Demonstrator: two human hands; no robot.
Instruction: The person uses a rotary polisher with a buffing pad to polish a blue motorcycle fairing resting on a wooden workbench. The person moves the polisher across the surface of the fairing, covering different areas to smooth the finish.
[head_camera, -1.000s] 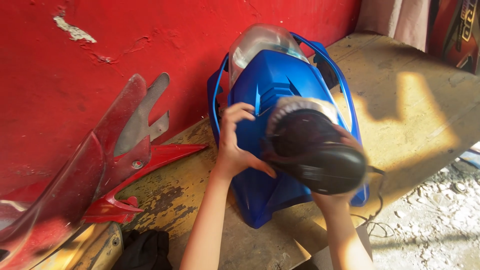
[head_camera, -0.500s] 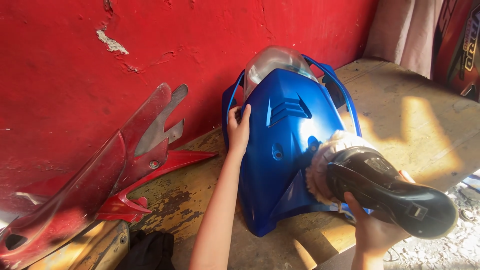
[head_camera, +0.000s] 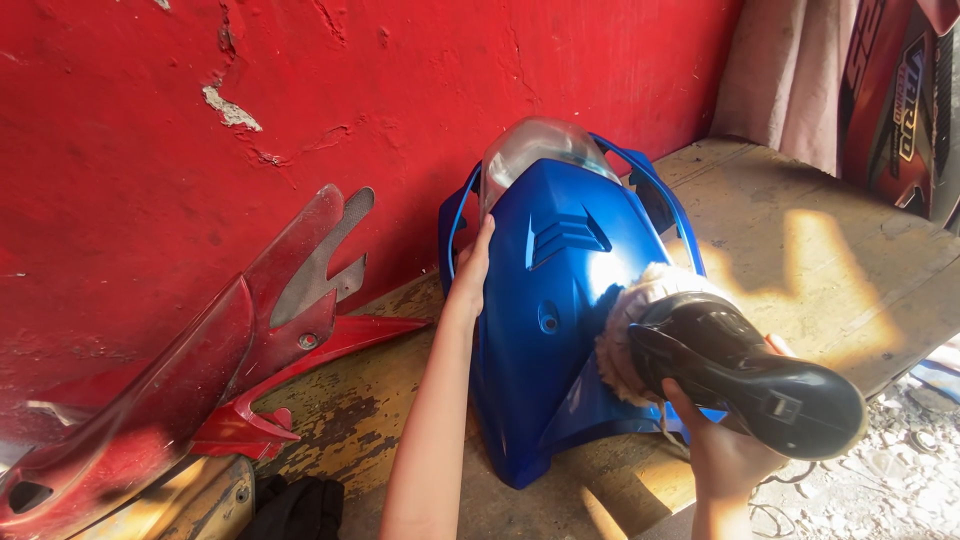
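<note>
Two hands are at work on one blue motorcycle front fairing (head_camera: 560, 330), which stands propped on a worn wooden platform (head_camera: 800, 250) against the red wall (head_camera: 300, 100), its clear headlight lens (head_camera: 535, 150) at the top. Our left hand (head_camera: 472, 268) rests on the fairing's left edge, fingers together and curled round the rim, steadying the panel. Our right hand (head_camera: 725, 450) grips the black handle of a polishing machine (head_camera: 745, 375), fingers clamped round it from below; its woolly buffing pad (head_camera: 635, 325) presses against the lower right flank of the blue panel.

As for progress, we judge the buffing to be well under way rather than finished. The middle of the panel already throws back a bright gloss, though sunlight falls there too, so we cannot tell how much of that shine is polish. The pad sits on the right side; the left flank, the lower tip and the area around the vent slots (head_camera: 565, 238) look no different from the rest, and we cannot say whether they have been covered.

Several red fairing pieces (head_camera: 230, 370) lean against the wall to the left, well apart from the polisher, with nothing touching them.
</note>
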